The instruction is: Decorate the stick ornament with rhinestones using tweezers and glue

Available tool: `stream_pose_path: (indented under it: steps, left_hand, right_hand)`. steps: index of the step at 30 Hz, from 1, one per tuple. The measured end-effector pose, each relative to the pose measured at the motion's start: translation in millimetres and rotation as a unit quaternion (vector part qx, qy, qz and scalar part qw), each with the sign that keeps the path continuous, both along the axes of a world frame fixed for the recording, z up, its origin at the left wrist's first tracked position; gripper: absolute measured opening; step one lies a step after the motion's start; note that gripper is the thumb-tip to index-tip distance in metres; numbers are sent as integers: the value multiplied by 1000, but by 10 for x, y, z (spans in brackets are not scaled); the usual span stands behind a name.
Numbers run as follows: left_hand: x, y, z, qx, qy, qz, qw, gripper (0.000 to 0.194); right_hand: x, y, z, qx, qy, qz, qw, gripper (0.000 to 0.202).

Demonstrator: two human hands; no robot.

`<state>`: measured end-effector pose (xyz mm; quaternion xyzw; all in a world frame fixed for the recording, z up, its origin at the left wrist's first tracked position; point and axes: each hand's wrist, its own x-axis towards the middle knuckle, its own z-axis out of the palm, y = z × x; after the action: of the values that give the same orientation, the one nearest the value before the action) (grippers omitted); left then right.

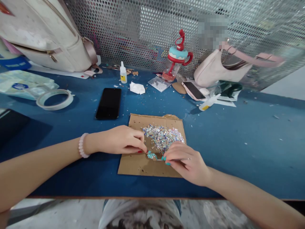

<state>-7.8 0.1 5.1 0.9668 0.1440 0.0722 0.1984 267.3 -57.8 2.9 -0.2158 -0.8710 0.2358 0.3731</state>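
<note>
A piece of brown cardboard lies on the blue table, with a spread pile of small shiny rhinestones on its upper part. My left hand, with a beaded bracelet at the wrist, pinches the left end of a small item covered in turquoise stones. On the other side, my right hand is closed on a thin metallic tool, whose tip is at the right end of the turquoise item. Both hands are low over the cardboard, below the rhinestones.
Beyond the cardboard are a black phone, a glue bottle, crumpled tissue and a red-lidded cup. Tape and a backpack stand left; a pink phone, second bottle and handbag right.
</note>
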Motion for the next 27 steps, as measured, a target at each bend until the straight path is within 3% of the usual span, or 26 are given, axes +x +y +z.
stream_pose_path:
  steps: [19,27]
  left_hand:
    - [-6,1,-10,7,-9,-2,1000,24]
    - [-3,-7,16,7,-10,-1,1000,23]
  right_hand:
    - [1,-4,-14,-2,-5,0,1000,10]
    - [43,32,113,-9,13,-11,1000,12]
